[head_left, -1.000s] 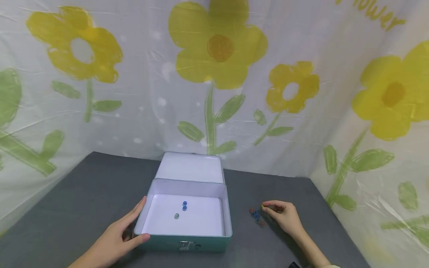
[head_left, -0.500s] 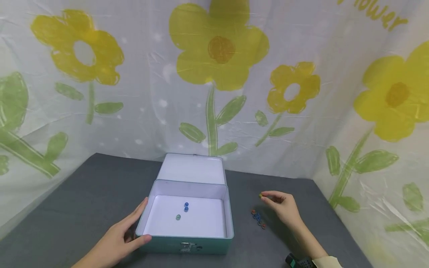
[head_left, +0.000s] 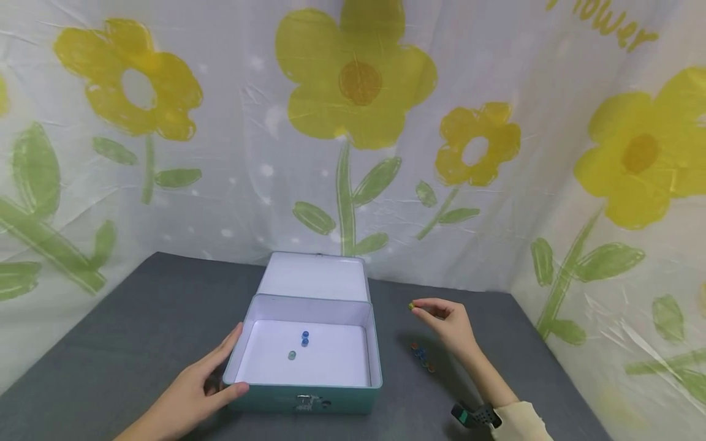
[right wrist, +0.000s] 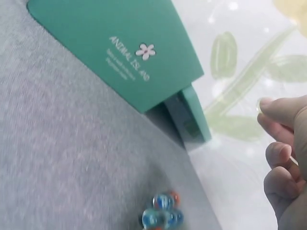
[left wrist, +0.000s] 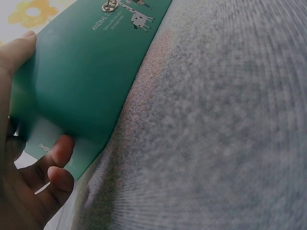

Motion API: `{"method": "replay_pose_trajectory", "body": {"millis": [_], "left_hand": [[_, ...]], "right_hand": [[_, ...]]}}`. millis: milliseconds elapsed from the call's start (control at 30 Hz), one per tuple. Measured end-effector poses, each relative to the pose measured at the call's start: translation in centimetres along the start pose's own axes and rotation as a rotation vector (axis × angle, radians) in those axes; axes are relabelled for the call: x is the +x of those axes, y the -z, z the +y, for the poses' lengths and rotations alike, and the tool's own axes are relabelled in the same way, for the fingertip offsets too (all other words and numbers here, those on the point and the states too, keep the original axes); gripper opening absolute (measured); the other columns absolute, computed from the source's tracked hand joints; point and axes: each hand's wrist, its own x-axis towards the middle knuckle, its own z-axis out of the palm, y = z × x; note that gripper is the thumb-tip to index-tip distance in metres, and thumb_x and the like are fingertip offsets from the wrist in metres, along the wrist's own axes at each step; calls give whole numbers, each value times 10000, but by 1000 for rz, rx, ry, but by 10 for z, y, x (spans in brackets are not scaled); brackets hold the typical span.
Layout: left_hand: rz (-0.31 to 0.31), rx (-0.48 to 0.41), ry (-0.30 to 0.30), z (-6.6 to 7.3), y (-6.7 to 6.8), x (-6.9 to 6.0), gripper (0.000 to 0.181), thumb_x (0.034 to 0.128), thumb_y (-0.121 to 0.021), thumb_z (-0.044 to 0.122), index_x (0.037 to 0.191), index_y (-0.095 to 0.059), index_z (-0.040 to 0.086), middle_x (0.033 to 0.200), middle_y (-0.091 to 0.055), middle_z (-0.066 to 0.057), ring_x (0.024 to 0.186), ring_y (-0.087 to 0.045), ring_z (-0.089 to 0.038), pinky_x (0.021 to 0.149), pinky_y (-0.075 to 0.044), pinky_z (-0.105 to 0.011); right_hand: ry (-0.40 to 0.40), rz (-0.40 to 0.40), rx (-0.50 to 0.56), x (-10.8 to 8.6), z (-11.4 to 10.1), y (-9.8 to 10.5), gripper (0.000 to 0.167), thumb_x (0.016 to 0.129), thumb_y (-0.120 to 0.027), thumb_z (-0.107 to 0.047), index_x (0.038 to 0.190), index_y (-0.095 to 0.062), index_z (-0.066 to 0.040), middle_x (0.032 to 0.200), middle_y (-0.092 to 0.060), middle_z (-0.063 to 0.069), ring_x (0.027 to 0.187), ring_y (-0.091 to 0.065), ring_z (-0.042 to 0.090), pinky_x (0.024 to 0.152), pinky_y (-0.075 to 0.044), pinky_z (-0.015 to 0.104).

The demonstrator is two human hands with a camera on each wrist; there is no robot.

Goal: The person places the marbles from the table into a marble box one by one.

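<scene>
A green tin box [head_left: 309,401] with a white inside stands on the dark table, its lid [head_left: 314,275] folded back. Several blue and greenish glass marbles lie inside, among them a greenish marble [head_left: 292,355]. My left hand [head_left: 190,389] holds the box's front left corner, with the thumb at the front and the fingers along the left side. To the right of the box, my right hand [head_left: 449,321] pinches a small yellow-green marble [head_left: 411,305] between thumb and forefinger, raised above the table. Below that hand lies a cluster of blue and orange marbles [right wrist: 163,211].
A grey cloth-like surface [head_left: 110,343] covers the table. White curtains with painted yellow flowers [head_left: 361,79] hang behind it and along the right side. A dark watch [head_left: 475,416] sits at the right wrist near the cream sleeve [head_left: 518,422].
My right hand has lifted the yellow-green marble away from the cluster, upward and to the left toward the box. The left hand stays at the box corner.
</scene>
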Motion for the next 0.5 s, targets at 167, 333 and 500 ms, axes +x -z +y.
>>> {"method": "replay_pose_trajectory", "body": {"millis": [167, 333, 500], "left_hand": [[-21, -31, 7, 0, -1, 0, 923, 973, -794, 255, 1711, -239, 263, 1709, -297, -193, 704, -439, -9, 559, -424, -252], [-21, -24, 51, 3, 0, -1, 922, 979, -788, 287, 1712, -230, 286, 1707, -293, -199, 681, -428, -18, 563, -426, -252], [-23, -19, 50, 2, -1, 0, 918, 980, -787, 298, 1711, -234, 279, 1708, -293, -197, 670, -424, -24, 566, -426, -249]], "right_hand": [[1, 1, 29, 4, -5, -8, 168, 968, -786, -101, 1112, -820, -22, 1035, -806, 117, 805, -698, 223, 758, -560, 240], [22, -17, 73, 12, -10, -22, 175, 969, -783, -96, 1118, -815, -11, 1054, -803, 138, 821, -707, 195, 770, -558, 240], [22, -25, 128, 17, -12, -36, 163, 958, -792, -84, 1100, -819, -10, 1010, -806, 106, 625, -543, 70, 583, -426, 212]]}}
